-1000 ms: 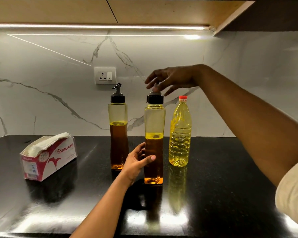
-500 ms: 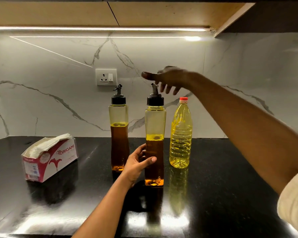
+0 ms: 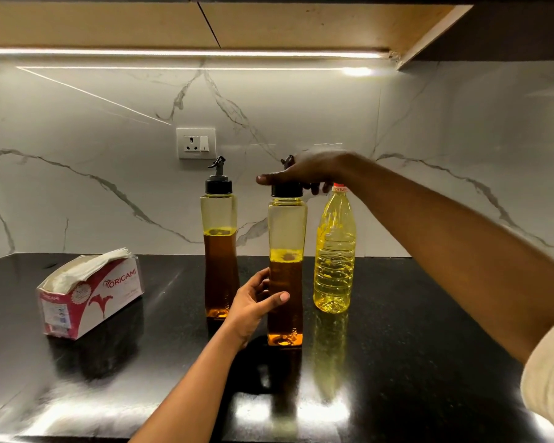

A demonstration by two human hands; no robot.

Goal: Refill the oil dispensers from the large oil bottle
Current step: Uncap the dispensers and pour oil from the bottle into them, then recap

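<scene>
Two tall clear oil dispensers with black spout caps stand on the black counter (image 3: 397, 362). The nearer dispenser (image 3: 287, 238) is about half full of amber oil; my left hand (image 3: 253, 302) grips its lower body. My right hand (image 3: 304, 174) lies over its black cap (image 3: 286, 190), fingers curled down around it, the spout poking out behind the hand. The second dispenser (image 3: 219, 238) stands behind and to the left, untouched. The large oil bottle (image 3: 335, 251), clear with yellow oil and a red cap, stands upright just right of the nearer dispenser.
A red and white tissue box (image 3: 90, 295) sits on the counter at the left. A wall socket (image 3: 195, 143) is on the marble backsplash behind the dispensers. Wooden cabinets with a light strip hang overhead.
My right hand has come down from above the spout onto the nearer dispenser's cap. My left hand has kept its hold on the same dispenser.
</scene>
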